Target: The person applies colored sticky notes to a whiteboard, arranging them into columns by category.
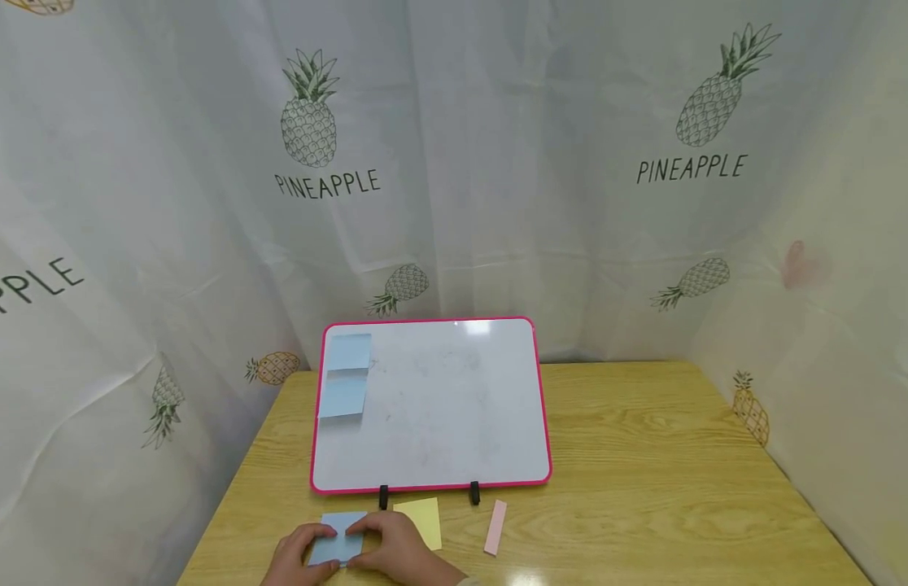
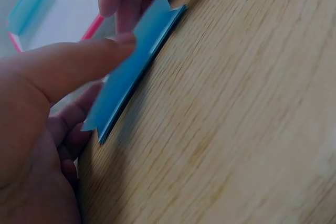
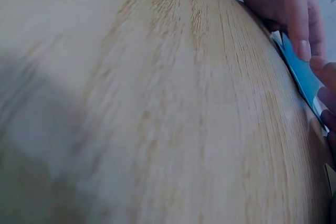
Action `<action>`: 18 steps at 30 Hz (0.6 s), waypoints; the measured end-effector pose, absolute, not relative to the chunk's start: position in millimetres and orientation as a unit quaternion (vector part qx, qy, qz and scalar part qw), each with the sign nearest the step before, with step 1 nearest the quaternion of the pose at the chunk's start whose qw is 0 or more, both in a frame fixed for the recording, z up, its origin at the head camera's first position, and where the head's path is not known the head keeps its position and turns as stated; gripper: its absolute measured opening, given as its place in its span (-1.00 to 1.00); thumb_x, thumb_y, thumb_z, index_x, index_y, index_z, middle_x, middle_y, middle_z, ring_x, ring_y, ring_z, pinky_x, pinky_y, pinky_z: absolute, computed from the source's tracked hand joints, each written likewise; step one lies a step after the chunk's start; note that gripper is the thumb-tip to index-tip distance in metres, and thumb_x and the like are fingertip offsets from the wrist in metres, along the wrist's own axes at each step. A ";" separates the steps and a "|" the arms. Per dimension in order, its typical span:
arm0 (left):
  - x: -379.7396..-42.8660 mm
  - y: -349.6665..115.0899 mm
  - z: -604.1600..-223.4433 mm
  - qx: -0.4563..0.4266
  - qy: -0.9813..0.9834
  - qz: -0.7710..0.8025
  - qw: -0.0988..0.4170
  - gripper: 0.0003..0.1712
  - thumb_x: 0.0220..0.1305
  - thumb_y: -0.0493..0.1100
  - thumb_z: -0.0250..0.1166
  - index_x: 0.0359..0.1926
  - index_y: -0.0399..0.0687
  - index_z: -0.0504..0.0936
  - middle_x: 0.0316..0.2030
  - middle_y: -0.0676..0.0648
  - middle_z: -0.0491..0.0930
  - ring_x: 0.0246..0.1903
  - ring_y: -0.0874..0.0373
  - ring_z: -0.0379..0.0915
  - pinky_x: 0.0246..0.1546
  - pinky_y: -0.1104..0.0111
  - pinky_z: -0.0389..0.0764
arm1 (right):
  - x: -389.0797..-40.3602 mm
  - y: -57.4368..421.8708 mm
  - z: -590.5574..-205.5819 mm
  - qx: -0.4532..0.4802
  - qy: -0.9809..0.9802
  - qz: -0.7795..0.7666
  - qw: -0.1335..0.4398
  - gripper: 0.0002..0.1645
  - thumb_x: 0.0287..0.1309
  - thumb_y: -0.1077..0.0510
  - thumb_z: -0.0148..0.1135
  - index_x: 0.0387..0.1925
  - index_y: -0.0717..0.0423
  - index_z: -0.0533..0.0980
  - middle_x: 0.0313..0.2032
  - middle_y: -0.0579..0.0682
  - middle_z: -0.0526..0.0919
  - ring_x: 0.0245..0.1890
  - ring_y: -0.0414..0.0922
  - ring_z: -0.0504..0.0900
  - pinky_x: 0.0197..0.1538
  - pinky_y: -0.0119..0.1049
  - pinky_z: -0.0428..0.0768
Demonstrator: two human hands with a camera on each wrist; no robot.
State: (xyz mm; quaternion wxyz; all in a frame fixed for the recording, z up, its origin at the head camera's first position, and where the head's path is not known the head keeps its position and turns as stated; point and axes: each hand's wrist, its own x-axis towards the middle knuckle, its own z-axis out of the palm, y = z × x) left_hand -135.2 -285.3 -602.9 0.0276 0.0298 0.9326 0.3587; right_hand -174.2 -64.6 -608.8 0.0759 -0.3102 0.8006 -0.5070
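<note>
Pinching a blue sticky pad [image 1: 342, 522] from both sides, the left hand [image 1: 299, 557] and the right hand [image 1: 397, 548] worked close together, thumbs and forefingers bent in toward each other. Neither hand was spread wide: on the left hand, the thumb lay along the pad's near side with the forefinger toward its far side, and the right hand mirrored that grip from the opposite end. Seen from the left wrist, the pad's top sheet [image 2: 122, 77] stood raised away from the darker edge of the stack beneath, with the left thumb against it. How firmly the right fingertips pressed could not be told.

The pad lay between the hands on the wooden surface [image 1: 630, 456]. Just beside the right hand, and partly hidden behind it, was a yellow note [image 1: 426, 518]. Farther to the right of that hand lay a narrow pink strip [image 1: 495, 527], set at a slant. Beyond both hands stood a whiteboard [image 1: 439, 407] with a pink frame, on black feet [image 1: 475, 493]. Two blue notes [image 1: 344, 394] hung on its left side, one above the other, ahead of the left hand. Behind the board, farthest from the hands, hung a pineapple-print curtain [image 1: 491, 179].
</note>
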 end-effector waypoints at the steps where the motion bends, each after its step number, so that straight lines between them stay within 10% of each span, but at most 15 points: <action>1: -135.3 -284.9 -602.8 0.027 0.931 0.363 0.026 -0.58 -0.05 -0.03 0.54 -0.15 0.00 0.62 -0.05 -0.06 0.60 0.05 -0.09 0.45 0.03 0.23 0.48 | -174.3 -64.5 -608.9 -0.312 0.801 -0.505 0.075 -0.61 -0.10 0.03 0.57 -0.15 -0.09 0.70 -0.18 -0.42 0.64 -0.10 -0.44 0.53 -0.04 -0.45 0.50; 18: -135.1 -280.3 -604.6 0.014 0.926 0.377 -0.004 -0.65 -0.05 -0.07 0.56 -0.24 -0.01 0.64 -0.16 0.02 0.62 -0.05 0.14 0.51 0.02 0.30 0.48 | -171.5 -65.7 -604.7 -0.323 0.793 -0.514 0.050 -0.93 0.10 0.20 0.41 -0.33 0.02 0.74 -0.32 -0.37 0.63 -0.26 -0.49 0.52 -0.18 -0.54 0.50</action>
